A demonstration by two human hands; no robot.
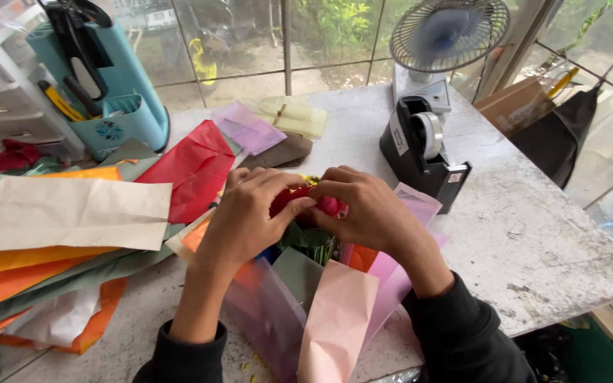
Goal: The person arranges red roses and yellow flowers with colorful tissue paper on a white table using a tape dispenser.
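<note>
- Holding the red flower (pixel 324 206) with both hands, we pinch it from two sides: left hand (pixel 246 216) and right hand (pixel 370 213) each have a closed grip on it.
- Just under our grip are green leaves (pixel 310 241) and pink paper (pixel 338 319) wrapped around them.
- We think we are fixing the flower's top now.
- Next we should move gently, so no petals tear.
- Past our grip, the black tape holder (pixel 420 152) sits on the counter (pixel 526 234).

paper sheets (pixel 72 213) left, tape dispenser (pixel 423 152) right, fan (pixel 448 35) behind
</note>
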